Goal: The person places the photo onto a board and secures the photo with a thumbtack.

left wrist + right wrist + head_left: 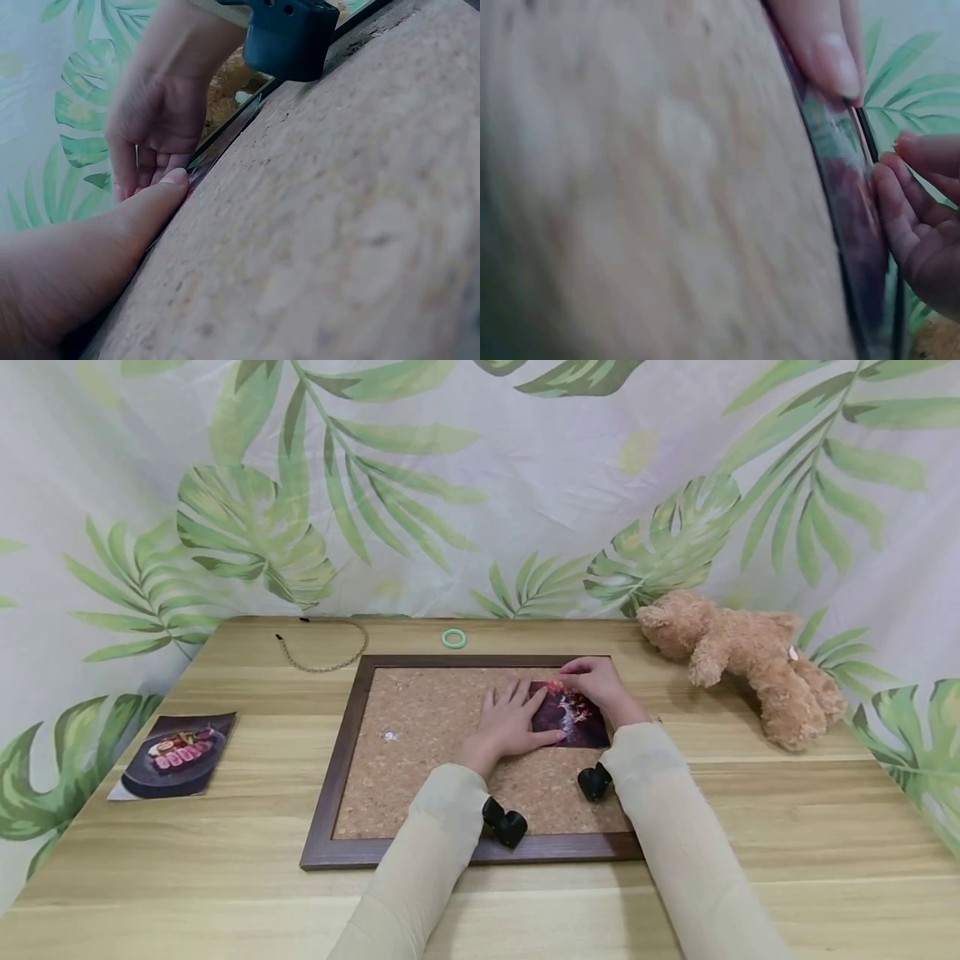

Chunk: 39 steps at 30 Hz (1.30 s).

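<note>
If my spread left hand (508,724) eases, the photo (581,720) could skew; whether my right hand (598,683) pinches anything, I cannot tell

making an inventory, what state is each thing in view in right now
left hand, fingers spread, touching the dark photo and corkboard
right hand, fingers at the dark photo's top edge; grip unclear
dark photo, face up on the corkboard
corkboard, flat on the table
food photo, face up on the table
chain, ends apart
green ring, lying flat
teddy bear, lying down
</note>
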{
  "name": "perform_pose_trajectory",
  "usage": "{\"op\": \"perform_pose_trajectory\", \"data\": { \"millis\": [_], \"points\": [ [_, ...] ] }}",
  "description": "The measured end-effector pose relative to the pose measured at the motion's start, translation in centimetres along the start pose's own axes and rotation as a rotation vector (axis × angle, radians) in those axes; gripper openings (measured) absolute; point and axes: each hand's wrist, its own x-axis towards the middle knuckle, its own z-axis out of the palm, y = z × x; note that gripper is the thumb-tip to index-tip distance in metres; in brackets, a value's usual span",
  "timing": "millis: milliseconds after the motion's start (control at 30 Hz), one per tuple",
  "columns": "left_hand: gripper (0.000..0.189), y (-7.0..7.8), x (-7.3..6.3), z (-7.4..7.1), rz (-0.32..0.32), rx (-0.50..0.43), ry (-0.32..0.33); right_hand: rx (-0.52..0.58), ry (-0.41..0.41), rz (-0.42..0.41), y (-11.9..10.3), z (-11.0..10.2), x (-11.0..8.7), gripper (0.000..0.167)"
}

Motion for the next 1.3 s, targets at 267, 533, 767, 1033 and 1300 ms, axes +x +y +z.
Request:
{"op": "perform_pose_trajectory", "data": {
  "millis": [267, 533, 767, 1033, 1300],
  "points": [
    [0.081, 0.1, -0.1, -0.1, 0.0, 0.009, -0.006, 0.005, 0.136, -0.032, 1.5, 0.5, 0.0, 0.018],
    [0.08, 0.4, -0.1, -0.1, 0.0, 0.025, -0.005, -0.118, 0.156, -0.071, 1.9, 0.6, -0.2, 0.016],
    [0.08, 0.4, 0.0, 0.2, -0.003, 0.031, 0.004, -0.195, 0.153, -0.093, 1.8, 0.6, -0.4, 0.016],
    [0.079, 0.4, -0.1, 0.0, -0.006, 0.027, -0.003, -0.212, 0.165, -0.105, 1.7, 0.7, -0.4, 0.014],
    [0.079, 0.2, -0.2, 0.0, -0.014, 0.026, 0.0, -0.245, 0.152, -0.131, 1.6, 0.9, -0.1, 0.012]
  ]
}}
